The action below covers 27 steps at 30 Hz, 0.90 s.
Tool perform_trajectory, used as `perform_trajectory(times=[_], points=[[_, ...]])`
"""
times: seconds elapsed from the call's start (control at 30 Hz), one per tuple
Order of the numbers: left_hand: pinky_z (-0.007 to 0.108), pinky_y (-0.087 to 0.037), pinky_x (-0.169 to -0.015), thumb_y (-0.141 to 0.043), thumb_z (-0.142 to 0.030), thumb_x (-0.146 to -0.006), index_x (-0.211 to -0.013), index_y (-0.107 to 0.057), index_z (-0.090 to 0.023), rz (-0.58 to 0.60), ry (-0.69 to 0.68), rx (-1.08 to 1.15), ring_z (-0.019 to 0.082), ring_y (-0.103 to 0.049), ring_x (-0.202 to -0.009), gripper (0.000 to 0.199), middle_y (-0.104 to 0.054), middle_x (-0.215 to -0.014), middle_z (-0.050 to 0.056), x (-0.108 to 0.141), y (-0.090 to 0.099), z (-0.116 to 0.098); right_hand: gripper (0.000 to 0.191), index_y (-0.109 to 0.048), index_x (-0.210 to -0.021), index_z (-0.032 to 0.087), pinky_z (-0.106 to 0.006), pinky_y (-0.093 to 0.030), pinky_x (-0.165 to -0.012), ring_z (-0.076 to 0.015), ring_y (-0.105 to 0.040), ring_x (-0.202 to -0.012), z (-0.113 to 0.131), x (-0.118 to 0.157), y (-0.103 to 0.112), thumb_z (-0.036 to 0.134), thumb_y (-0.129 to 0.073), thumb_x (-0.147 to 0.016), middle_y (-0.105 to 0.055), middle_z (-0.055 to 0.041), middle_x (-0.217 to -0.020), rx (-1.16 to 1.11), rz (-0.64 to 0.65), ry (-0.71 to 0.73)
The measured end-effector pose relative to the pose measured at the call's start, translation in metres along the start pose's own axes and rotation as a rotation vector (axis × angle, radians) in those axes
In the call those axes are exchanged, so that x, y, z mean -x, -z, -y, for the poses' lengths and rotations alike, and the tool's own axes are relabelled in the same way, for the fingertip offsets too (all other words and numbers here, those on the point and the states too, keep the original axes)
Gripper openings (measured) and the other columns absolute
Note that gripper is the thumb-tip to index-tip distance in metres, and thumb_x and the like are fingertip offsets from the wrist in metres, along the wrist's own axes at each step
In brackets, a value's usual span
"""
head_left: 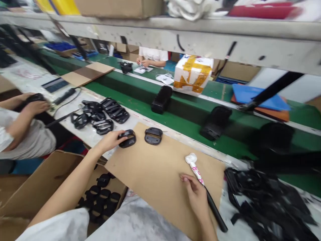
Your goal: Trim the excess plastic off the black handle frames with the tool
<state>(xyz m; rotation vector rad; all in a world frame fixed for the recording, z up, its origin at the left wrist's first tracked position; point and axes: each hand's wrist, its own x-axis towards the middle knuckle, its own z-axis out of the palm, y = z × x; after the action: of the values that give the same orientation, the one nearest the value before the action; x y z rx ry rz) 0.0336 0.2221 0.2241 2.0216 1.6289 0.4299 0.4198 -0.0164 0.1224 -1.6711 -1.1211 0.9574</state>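
My left hand (112, 140) grips a glossy black oval plastic part (128, 143) with a slot across it, at the upper left edge of a brown cardboard sheet (150, 164). A similar black part (153, 140) with small holes lies on the sheet just right of it. My right hand (196, 192) is over the sheet's right side, its fingers curled and thumb and fingertips together; whatever is between them is too small to make out. Beside it lies a stick-like tool, its head wrapped in white printed plastic (194, 164), its black handle (215, 210) pointing toward me.
Several black parts (102, 113) are heaped at the left; more fill a cardboard box (59, 167) below. Black straps (271, 204) lie right. A green conveyor (136, 100) carries black items and a taped box (193, 75). Co-workers sit left and across. A shelf (160, 31) hangs overhead.
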Motion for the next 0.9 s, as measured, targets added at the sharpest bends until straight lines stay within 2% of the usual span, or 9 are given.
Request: perform_trajectory(times=[0.07, 0.17, 0.23, 0.33, 0.43, 0.57, 0.67, 0.73, 0.9], points=[[0.026, -0.037, -0.069, -0.067, -0.049, -0.085, -0.092, -0.073, -0.023, -0.046, 0.002, -0.111, 0.022, -0.061, -0.072, 0.028, -0.072, -0.078, 0.003, 0.005, -0.001, -0.007, 0.042, -0.080, -0.108, 0.021, -0.044, -0.061, -0.097, -0.0287, -0.076, -0.105, 0.019, 0.002, 0.014, 0.056, -0.062, -0.097, -0.079, -0.0128, -0.113, -0.005, 0.109, -0.011], [0.025, -0.041, -0.073, -0.067, -0.052, -0.085, -0.094, -0.071, -0.027, -0.147, 0.076, -0.024, 0.020, -0.063, -0.078, 0.026, -0.072, -0.082, -0.004, 0.006, 0.007, -0.020, 0.038, -0.080, -0.113, 0.022, -0.039, -0.061, -0.092, -0.0257, -0.076, -0.101, 0.048, 0.004, 0.050, 0.052, -0.062, -0.098, -0.080, -0.0092, -0.109, 0.046, 0.212, -0.033], [0.026, -0.044, -0.072, -0.068, -0.052, -0.085, -0.099, -0.070, -0.030, -0.161, 0.160, 0.230, 0.017, -0.062, -0.074, 0.026, -0.069, -0.077, -0.007, 0.006, 0.006, -0.033, 0.036, -0.080, -0.110, 0.022, -0.035, -0.061, -0.085, -0.0234, -0.075, -0.092, 0.062, 0.003, 0.079, 0.049, -0.059, -0.100, -0.080, -0.0071, -0.100, 0.123, 0.159, 0.001], [0.023, -0.041, -0.058, -0.076, -0.049, -0.078, -0.093, -0.068, -0.031, -0.175, 0.238, 0.785, 0.011, -0.049, -0.056, 0.024, -0.058, -0.060, -0.009, 0.009, -0.014, -0.058, 0.032, -0.079, -0.104, 0.021, -0.033, -0.059, -0.078, -0.0220, -0.073, -0.084, 0.070, -0.004, 0.120, 0.045, -0.059, -0.099, -0.080, -0.0068, -0.097, 0.312, -0.084, 0.071], [0.020, -0.033, -0.046, -0.086, -0.047, -0.068, -0.070, -0.063, -0.023, 0.021, 0.201, 1.172, 0.008, -0.034, -0.049, 0.034, -0.042, -0.051, -0.005, 0.021, -0.056, -0.088, 0.026, -0.078, -0.100, 0.018, -0.038, -0.057, -0.081, -0.0253, -0.070, -0.084, 0.064, -0.017, 0.145, 0.035, -0.058, -0.097, -0.077, -0.0098, -0.092, 0.676, -0.300, 0.086], [0.018, -0.039, -0.046, -0.096, -0.041, -0.055, -0.079, -0.070, -0.020, 0.231, 0.337, 1.505, 0.005, -0.030, -0.050, 0.041, -0.038, -0.055, -0.007, 0.043, -0.116, -0.123, 0.021, -0.079, -0.100, 0.014, -0.047, -0.053, -0.090, -0.0348, -0.066, -0.100, 0.050, -0.027, 0.153, 0.031, -0.068, -0.092, -0.071, -0.0185, -0.102, 1.109, -0.349, -0.033], [0.016, -0.041, -0.048, -0.102, -0.040, -0.045, -0.081, -0.073, -0.017, 0.351, 0.415, 1.658, 0.004, -0.033, -0.051, 0.052, -0.041, -0.057, -0.007, 0.057, -0.146, -0.141, 0.022, -0.076, -0.110, 0.015, -0.044, -0.053, -0.093, -0.0325, -0.067, -0.104, 0.041, -0.021, 0.158, 0.023, -0.069, -0.091, -0.072, -0.0166, -0.107, 1.059, -0.184, -0.001], [0.016, -0.042, -0.050, -0.103, -0.043, -0.045, -0.086, -0.075, -0.016, 0.426, 0.415, 1.691, 0.005, -0.037, -0.052, 0.057, -0.044, -0.058, -0.006, 0.065, -0.157, -0.147, 0.026, -0.074, -0.115, 0.015, -0.039, -0.054, -0.094, -0.0280, -0.069, -0.104, 0.037, -0.015, 0.163, 0.015, -0.066, -0.091, -0.073, -0.0136, -0.110, 0.975, -0.086, 0.043], [0.020, -0.044, -0.055, -0.095, -0.045, -0.063, -0.104, -0.077, -0.015, 0.566, 0.418, 1.618, 0.007, -0.042, -0.053, 0.054, -0.046, -0.061, -0.005, 0.078, -0.166, -0.149, 0.024, -0.074, -0.107, 0.014, -0.039, -0.055, -0.089, -0.0256, -0.070, -0.093, 0.032, -0.005, 0.169, 0.012, -0.055, -0.094, -0.073, -0.0114, -0.099, 0.912, -0.123, 0.057]])
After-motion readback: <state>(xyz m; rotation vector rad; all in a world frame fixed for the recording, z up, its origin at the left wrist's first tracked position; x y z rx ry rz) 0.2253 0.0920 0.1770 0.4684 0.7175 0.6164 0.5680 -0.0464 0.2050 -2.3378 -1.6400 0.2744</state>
